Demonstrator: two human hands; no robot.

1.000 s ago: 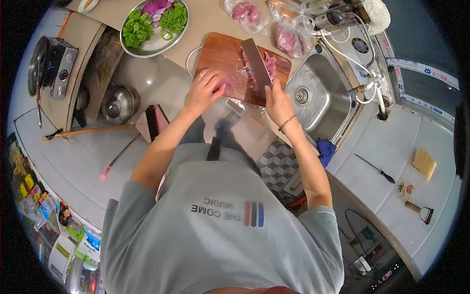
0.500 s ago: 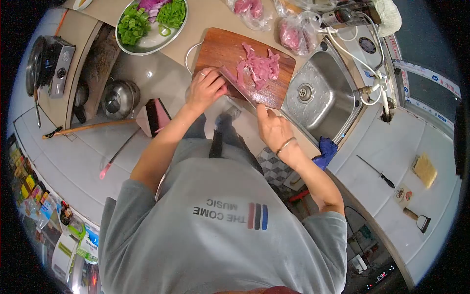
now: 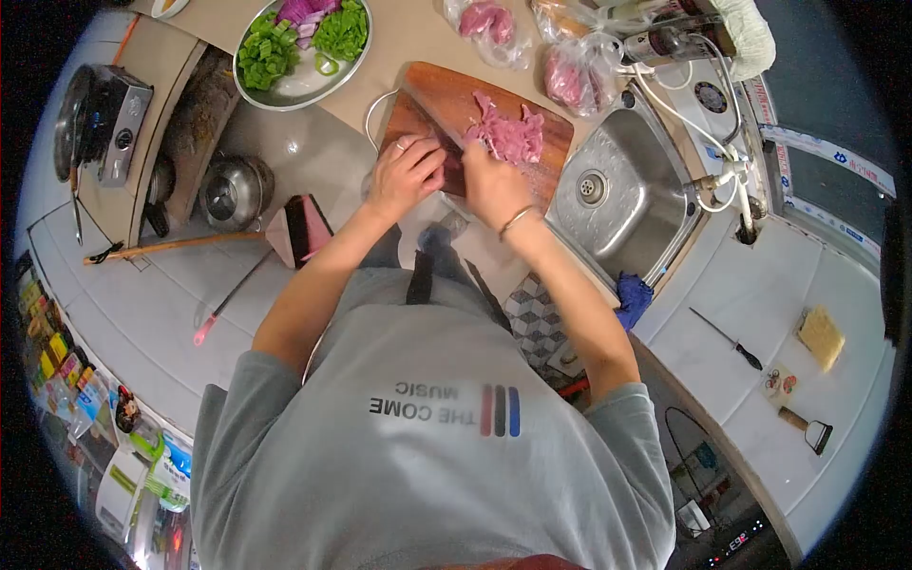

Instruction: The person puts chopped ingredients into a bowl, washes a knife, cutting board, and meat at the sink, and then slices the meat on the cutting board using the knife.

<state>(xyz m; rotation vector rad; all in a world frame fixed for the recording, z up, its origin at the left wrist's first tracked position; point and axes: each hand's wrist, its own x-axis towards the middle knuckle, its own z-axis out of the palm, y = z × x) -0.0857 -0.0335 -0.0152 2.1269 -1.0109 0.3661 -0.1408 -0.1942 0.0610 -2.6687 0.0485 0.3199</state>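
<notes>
My right hand is closed around the handle of a kitchen knife. Its blade points up and left across the wooden cutting board. To the left, my left hand has its fingers curled down at the board's near edge, over a piece of raw meat that they almost wholly hide. Thin slices of pink raw meat lie in a loose pile on the board's right half, just beyond my right hand.
A steel plate with chopped greens and purple onion stands at the upper left. Bagged meat lies behind the board. The sink is at the right, with a blue cloth on its near edge. A honing rod lies farther right.
My right hand has moved up and left, nearer my left hand. The knife has swung from pointing across the near edge to lying over the board. My left hand stays nearly in place.
</notes>
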